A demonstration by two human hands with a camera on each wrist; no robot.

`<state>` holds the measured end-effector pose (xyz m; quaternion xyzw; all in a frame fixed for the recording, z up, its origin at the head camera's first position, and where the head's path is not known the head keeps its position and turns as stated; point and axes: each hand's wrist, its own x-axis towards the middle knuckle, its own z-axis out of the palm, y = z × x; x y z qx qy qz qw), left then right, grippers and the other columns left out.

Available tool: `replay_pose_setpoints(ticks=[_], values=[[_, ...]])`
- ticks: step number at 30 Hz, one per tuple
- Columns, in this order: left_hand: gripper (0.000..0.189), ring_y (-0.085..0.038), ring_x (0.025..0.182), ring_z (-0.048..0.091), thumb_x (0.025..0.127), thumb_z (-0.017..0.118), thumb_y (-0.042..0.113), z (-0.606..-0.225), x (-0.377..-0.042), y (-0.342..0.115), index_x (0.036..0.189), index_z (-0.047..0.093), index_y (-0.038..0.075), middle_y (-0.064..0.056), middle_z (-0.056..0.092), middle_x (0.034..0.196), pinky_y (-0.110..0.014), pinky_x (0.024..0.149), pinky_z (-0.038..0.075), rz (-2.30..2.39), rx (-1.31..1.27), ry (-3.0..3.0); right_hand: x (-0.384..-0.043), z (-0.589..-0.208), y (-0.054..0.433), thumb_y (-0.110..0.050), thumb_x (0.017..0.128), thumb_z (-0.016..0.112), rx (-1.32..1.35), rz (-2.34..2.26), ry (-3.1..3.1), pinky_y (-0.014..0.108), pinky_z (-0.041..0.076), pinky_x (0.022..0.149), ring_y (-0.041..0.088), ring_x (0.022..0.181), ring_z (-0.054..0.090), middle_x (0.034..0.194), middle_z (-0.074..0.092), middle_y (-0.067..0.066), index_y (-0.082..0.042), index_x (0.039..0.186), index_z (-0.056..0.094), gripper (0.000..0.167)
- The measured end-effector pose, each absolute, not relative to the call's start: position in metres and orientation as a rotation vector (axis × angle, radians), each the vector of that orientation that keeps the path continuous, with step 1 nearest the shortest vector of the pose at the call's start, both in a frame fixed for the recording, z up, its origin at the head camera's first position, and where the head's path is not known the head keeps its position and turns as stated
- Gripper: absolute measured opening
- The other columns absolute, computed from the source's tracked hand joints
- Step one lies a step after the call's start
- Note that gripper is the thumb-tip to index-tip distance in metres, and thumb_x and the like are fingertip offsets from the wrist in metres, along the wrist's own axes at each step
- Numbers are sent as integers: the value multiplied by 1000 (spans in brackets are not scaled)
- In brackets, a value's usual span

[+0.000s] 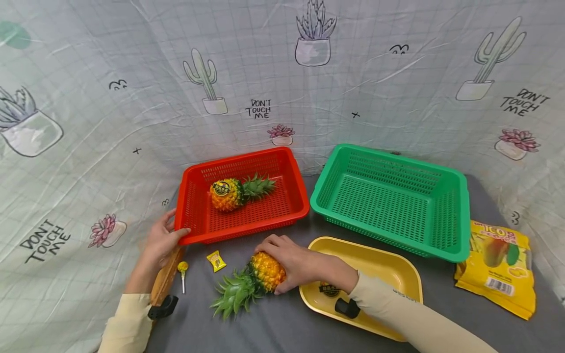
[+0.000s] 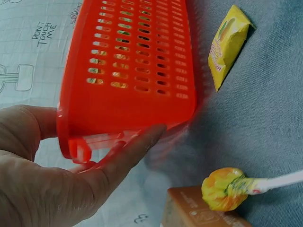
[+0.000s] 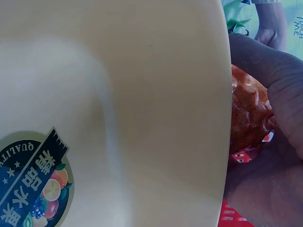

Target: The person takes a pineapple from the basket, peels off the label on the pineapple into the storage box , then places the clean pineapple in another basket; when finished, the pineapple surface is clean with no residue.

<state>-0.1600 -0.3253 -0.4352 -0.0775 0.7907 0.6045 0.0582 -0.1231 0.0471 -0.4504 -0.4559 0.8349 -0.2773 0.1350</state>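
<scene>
My left hand (image 1: 161,240) grips the near left corner of a red plastic basket (image 1: 247,234), its thumb over the rim. In the left wrist view the fingers curl round that rim (image 2: 66,113). Inside the basket lies a pineapple (image 1: 226,196) with a dark label, its leaves pointing right. My right hand (image 1: 291,262) holds a second pineapple (image 1: 268,272) by its orange body, leaves toward the lower left. This one is in front of the red basket, just left of a yellow tray (image 1: 397,277). The right forearm passes over the tray, which hides much of the pineapple in the right wrist view.
A green basket (image 1: 388,206) stands at the back right, with a yellow candy bag (image 1: 499,269) beside it. Near my left hand lie a wrapped candy (image 1: 216,261), a yellow lollipop (image 1: 183,267) and a brown box (image 1: 165,282). A patterned cloth (image 1: 247,63) hangs behind.
</scene>
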Motion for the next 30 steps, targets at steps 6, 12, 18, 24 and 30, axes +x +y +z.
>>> replay_pose_setpoints(ticks=[6,12,18,24,30], values=[[80,-11,95,67,97,53,-15,-443,-161,-318,166,14,-4,-39,43,145,-23,75,59,1847,-273,2451,-123,-449,46,-33,73,101,-1302,-782,2396,36,42,106,22,126,43,143,43,1,-17,155,43,102],[78,-24,109,62,94,48,-19,-445,-164,-312,165,17,-6,-36,45,146,-20,80,56,1846,-232,2523,-123,-450,46,-25,72,101,-1290,-776,2416,36,43,106,22,126,43,142,43,1,-17,154,44,100],[78,-43,128,50,96,44,-19,-447,-164,-310,166,14,-4,-35,40,152,-21,84,55,1867,-209,2495,-125,-455,47,-25,72,100,-1267,-869,2397,35,44,102,21,123,44,140,47,2,-15,152,47,97],[77,-44,132,45,97,40,-18,-449,-164,-307,167,12,-2,-34,36,154,-20,85,53,1897,-237,2471,-126,-457,48,-25,70,100,-1258,-924,2391,35,44,100,20,121,45,139,48,1,-16,149,50,94],[76,-43,133,45,98,39,-15,-448,-165,-306,168,11,-1,-32,35,155,-21,86,52,1862,-245,2492,-125,-453,48,-24,70,99,-1269,-937,2407,34,44,100,19,122,45,139,49,0,-17,148,51,93]])
